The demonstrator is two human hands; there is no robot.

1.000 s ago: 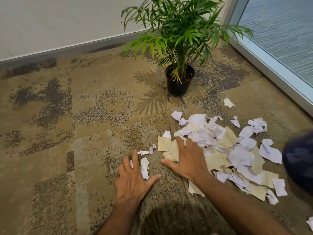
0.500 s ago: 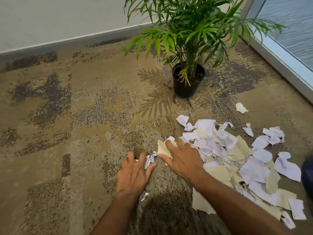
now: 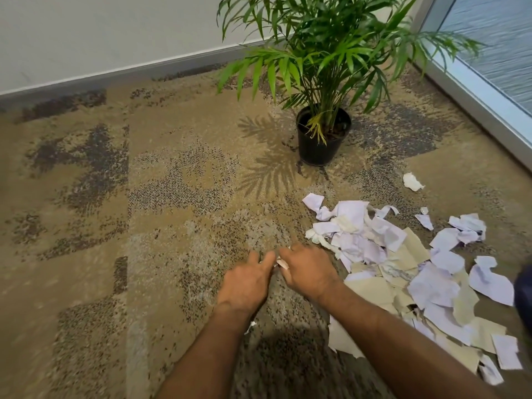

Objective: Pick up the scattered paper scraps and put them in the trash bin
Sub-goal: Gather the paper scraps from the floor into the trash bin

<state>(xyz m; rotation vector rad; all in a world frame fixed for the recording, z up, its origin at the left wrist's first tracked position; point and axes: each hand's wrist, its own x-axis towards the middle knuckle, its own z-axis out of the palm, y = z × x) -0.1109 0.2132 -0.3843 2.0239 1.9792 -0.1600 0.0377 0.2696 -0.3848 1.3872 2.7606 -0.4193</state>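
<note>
Left hand point(image 3: 244, 286) and right hand point(image 3: 309, 273) press together, their grip narrow around a few small white paper scraps point(image 3: 281, 263) on the mottled tan carpet point(image 3: 172, 226); squeezing firmly before lifting should prevent spills. No bin visible.

Mottled tan carpet point(image 3: 86, 226) — pale wall point(image 3: 100, 33), window point(image 3: 495, 47) right.

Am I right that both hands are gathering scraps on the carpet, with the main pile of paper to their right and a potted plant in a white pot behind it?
Nearly: the pot is black, not white, as the head view shows. The left hand and right hand meet over a few scraps on the carpet, the main pile lies to their right, and the potted plant stands behind it.
</note>
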